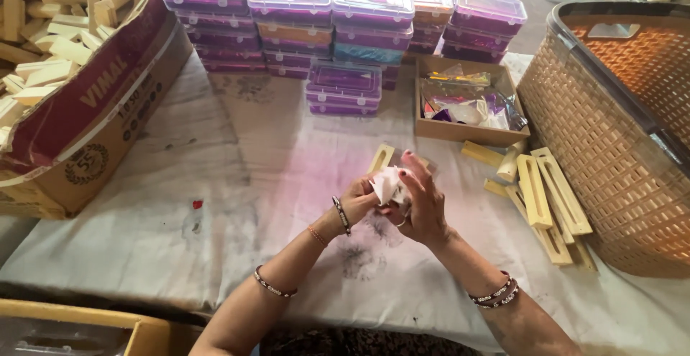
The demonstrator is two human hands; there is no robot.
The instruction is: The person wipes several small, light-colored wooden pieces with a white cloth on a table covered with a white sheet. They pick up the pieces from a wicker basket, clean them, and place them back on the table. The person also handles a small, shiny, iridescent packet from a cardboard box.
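Observation:
My left hand [357, 202] and my right hand [422, 199] meet above the middle of the cloth-covered table [180, 241]. Between them they hold a crumpled white paper or cloth piece [387, 183], fingers closed around it. A pale yellow wooden block [381, 158] pokes up just behind the hands; whether it is held or lying on the table I cannot tell. Both wrists wear bracelets.
Stacks of clear boxes with purple contents [345, 11] line the far side. A cardboard box of wooden blocks [86, 104] stands left, a small box of shiny wrappers [467, 104] beyond the hands, loose wooden frames [546, 198] right, a woven plastic basket [625, 133] far right.

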